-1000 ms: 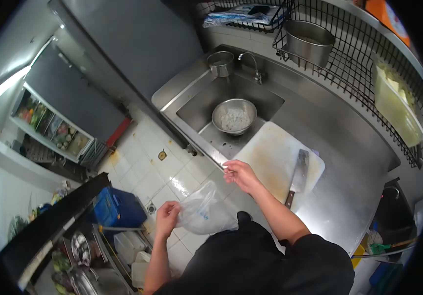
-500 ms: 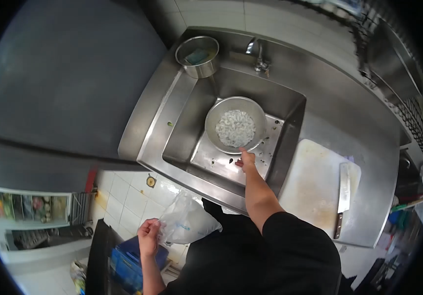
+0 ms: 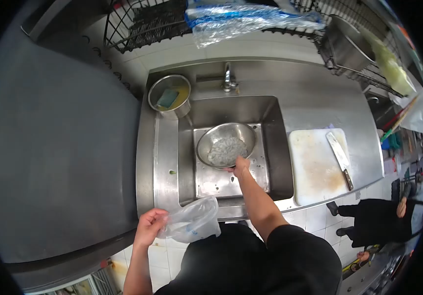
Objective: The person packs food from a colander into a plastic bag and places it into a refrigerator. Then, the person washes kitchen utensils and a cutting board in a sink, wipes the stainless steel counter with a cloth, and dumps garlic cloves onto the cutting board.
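A metal bowl (image 3: 242, 133) sits tilted in the steel sink (image 3: 281, 167), with a pale, whitish food mass (image 3: 226, 150) inside. My right hand (image 3: 240, 166) is closed on the bowl's near rim, its fingers partly under the edge. Over the counter's front edge, my left hand (image 3: 151, 226) pinches the rim of a clear plastic bag (image 3: 192, 222), whose mouth hangs partly open. A white cutting board (image 3: 314, 169) lies right of the sink, and a knife (image 3: 338, 152) with a dark handle rests on it.
A steel pot (image 3: 178, 107) with a green sponge stands at the sink's back left, near the faucet (image 3: 228, 82). Wire racks hold plastic packaging (image 3: 251, 24) and a metal container (image 3: 346, 44). Another person (image 3: 383, 221) in a dark apron stands at the right. A grey cabinet (image 3: 69, 147) fills the left.
My right hand has gone from open air to the bowl's rim, and the bowl now tilts. My left hand still holds the bag. The view has turned, bringing another person into sight.
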Motion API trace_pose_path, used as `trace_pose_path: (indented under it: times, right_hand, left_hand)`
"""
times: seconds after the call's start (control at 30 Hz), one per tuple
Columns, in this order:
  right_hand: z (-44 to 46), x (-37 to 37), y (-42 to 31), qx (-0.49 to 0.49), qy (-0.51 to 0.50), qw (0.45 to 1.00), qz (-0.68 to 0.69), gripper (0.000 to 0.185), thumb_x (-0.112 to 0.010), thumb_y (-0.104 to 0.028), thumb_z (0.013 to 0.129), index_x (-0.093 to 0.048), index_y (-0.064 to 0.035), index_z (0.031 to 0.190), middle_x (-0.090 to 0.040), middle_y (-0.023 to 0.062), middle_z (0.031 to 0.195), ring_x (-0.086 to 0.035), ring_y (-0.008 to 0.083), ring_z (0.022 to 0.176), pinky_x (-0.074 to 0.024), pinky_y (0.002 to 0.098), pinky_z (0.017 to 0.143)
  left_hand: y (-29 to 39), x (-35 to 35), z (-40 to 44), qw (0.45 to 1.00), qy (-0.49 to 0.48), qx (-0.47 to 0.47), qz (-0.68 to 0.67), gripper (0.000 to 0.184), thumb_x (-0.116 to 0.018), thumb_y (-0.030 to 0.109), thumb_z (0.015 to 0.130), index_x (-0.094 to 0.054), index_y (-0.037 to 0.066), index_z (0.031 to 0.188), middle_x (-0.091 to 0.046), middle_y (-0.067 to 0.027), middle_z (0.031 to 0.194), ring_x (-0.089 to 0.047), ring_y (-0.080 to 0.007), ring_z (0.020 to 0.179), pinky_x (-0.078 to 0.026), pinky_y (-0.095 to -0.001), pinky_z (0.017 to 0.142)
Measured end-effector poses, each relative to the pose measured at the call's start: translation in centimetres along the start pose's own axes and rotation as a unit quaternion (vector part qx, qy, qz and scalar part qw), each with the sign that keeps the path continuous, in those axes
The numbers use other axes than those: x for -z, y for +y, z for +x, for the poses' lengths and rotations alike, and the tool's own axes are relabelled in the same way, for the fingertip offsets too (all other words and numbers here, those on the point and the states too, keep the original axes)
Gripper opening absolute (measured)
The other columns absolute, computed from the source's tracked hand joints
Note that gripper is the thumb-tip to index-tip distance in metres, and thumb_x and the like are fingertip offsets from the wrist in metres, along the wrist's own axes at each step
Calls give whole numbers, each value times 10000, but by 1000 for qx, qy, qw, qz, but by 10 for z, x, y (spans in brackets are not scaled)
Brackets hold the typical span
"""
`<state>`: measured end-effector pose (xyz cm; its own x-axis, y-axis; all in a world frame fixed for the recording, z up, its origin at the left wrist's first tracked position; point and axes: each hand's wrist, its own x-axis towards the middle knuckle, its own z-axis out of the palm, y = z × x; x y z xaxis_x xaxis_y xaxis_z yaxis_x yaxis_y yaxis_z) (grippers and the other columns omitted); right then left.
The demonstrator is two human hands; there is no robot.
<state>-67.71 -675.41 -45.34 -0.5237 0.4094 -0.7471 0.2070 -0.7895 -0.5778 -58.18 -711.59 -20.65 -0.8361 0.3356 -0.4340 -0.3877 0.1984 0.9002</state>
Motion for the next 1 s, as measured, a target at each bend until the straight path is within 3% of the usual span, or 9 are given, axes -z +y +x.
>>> trace_pose_path:
  times: [0.23,0.43,0.53,0.6,0.67,0.8,0.9,1.0]
  right_hand:
    - [-172,92,-17,68,-57,996,24,412,-452,67,808,-466,110,1218,-573,220,1100,-645,393,943,-601,566,676]
    - [-146,85,-43,90,-31,993,64,429,-477,70,797,-456,121,1222,-563,223,1133,-644,391,988,-591,575,737]
    - [-178,70,-64,42,-3,995,86,364,-504,58,799,-489,116,1158,-577,189,1081,-636,361,984,-576,578,756]
    - [-194,113,-50,137,-37,988,58,330,-488,54,761,-504,108,1086,-568,143,966,-608,252,768,-539,429,583]
    - [-221,153,-45,138,-33,987,81,280,-498,67,749,-545,53,1025,-556,90,879,-558,192,709,-479,370,584]
    - [-237,200,-30,179,-87,975,99,299,-509,76,745,-554,27,1037,-553,73,852,-569,191,743,-488,368,642]
    - [-231,187,-40,97,-75,988,96,468,-447,127,716,-486,43,1175,-561,147,1035,-602,312,930,-544,542,732]
    - [-242,166,-52,83,-3,992,99,452,-468,114,717,-489,49,1164,-562,160,1047,-597,335,941,-547,579,708]
  left_hand:
    - [-25,-14,-2,998,-11,-19,-57,113,-634,55,901,-652,24,1008,-652,12,805,-531,-30,652,-408,-196,581]
    - [-32,-51,-31,994,-25,-42,-100,98,-635,61,903,-649,21,991,-685,-23,847,-554,-34,661,-421,-187,590]
    - [-29,-60,-47,995,-40,-53,-73,97,-637,59,900,-646,24,990,-692,-35,852,-561,-41,663,-432,-190,591]
    - [-38,-64,-59,993,-34,-56,-99,102,-642,65,898,-644,18,989,-699,-44,860,-576,-48,672,-442,-197,593]
    - [-52,-69,-68,991,-19,-59,-121,101,-643,66,898,-643,13,985,-699,-45,862,-582,-51,677,-446,-199,596]
    - [-65,-88,-78,988,-23,-54,-142,97,-643,61,898,-644,1,974,-699,-52,875,-594,-59,688,-456,-204,606]
    - [-65,-104,-85,988,-37,-70,-132,90,-634,47,899,-643,4,978,-696,-53,877,-594,-63,692,-462,-207,613]
    - [-65,-108,-86,988,-45,-76,-128,84,-625,47,903,-640,1,972,-685,-43,857,-588,-62,691,-460,-207,615]
